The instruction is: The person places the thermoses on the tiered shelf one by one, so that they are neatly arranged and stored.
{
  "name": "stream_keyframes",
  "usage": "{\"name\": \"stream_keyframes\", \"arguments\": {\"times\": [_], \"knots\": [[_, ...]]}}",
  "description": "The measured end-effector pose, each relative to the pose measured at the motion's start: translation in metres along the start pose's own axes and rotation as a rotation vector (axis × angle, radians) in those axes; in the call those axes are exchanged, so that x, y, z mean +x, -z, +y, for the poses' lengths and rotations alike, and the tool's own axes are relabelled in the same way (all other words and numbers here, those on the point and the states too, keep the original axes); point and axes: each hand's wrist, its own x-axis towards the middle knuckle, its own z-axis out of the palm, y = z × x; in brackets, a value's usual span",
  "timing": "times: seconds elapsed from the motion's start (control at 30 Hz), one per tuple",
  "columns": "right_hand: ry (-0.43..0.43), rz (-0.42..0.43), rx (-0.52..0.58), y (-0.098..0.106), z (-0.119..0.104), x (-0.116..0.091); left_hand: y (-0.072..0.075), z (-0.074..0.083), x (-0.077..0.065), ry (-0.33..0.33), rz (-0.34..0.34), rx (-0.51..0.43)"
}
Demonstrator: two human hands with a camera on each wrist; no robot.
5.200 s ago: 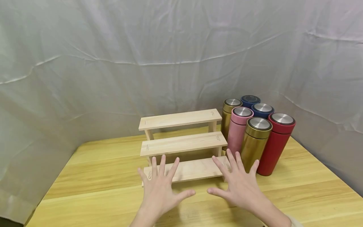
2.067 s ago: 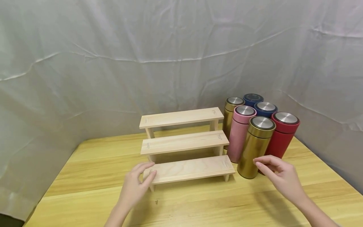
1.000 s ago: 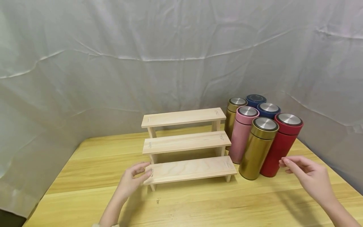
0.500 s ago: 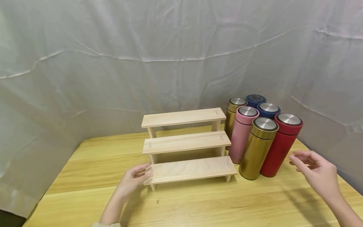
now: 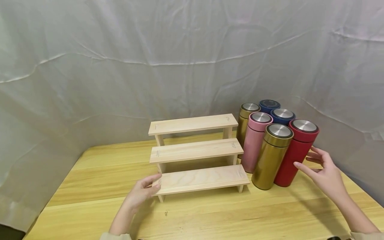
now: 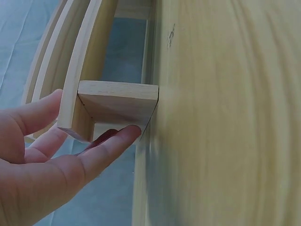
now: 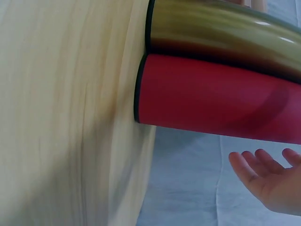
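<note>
A three-step wooden display stand (image 5: pixel 196 149) stands mid-table. My left hand (image 5: pixel 141 192) is at the left end of its lowest board (image 5: pixel 204 178). The left wrist view shows the fingers (image 6: pixel 101 155) fairly straight around that board end, near the support leg (image 6: pixel 120 101); firm contact cannot be made out. My right hand (image 5: pixel 325 176) has its thumb and fingers parted beside the tall red thermos flask (image 5: pixel 295 156). In the right wrist view its fingertips (image 7: pixel 233 157) are apart from the red flask. A gold flask (image 5: pixel 271 160) stands upright against the red one.
Behind and left of these two stand a pink flask (image 5: pixel 254 143), another gold flask (image 5: pixel 244 121) and two blue flasks (image 5: pixel 283 115), all upright. Grey cloth (image 5: pixel 192 66) hangs around the back and sides of the wooden table (image 5: pixel 99 180).
Both hands were spread over the stand's front at first. The left went to its left end; the right moved right past the gold flask, then back in beside the red one, fingers parting.
</note>
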Motion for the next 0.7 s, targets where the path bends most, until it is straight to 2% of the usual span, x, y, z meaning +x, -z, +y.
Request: {"name": "stream_keyframes", "arguments": {"times": [0.13, 0.17, 0.27, 0.37, 0.4, 0.5, 0.7], "knots": [[0.026, -0.047, 0.059, -0.008, 0.040, 0.011, 0.000, -0.001, 0.000, 0.001, -0.019, -0.004], [0.027, -0.063, 0.069, -0.009, 0.034, 0.011, 0.000, -0.001, 0.000, 0.001, -0.023, -0.007], [0.024, -0.119, 0.123, -0.012, 0.043, 0.014, 0.001, -0.001, 0.001, 0.012, -0.027, -0.021], [0.010, -0.164, 0.156, -0.013, 0.040, 0.015, 0.002, -0.002, 0.001, 0.014, -0.032, -0.030], [0.008, -0.181, 0.166, -0.013, 0.049, 0.017, 0.002, -0.002, 0.001, 0.018, -0.032, -0.033], [-0.002, -0.208, 0.168, -0.012, 0.032, 0.017, 0.004, -0.001, 0.001, 0.020, -0.036, -0.046], [0.024, -0.225, 0.201, -0.008, -0.029, 0.009, 0.006, -0.001, 0.002, 0.010, -0.068, -0.093]]}}
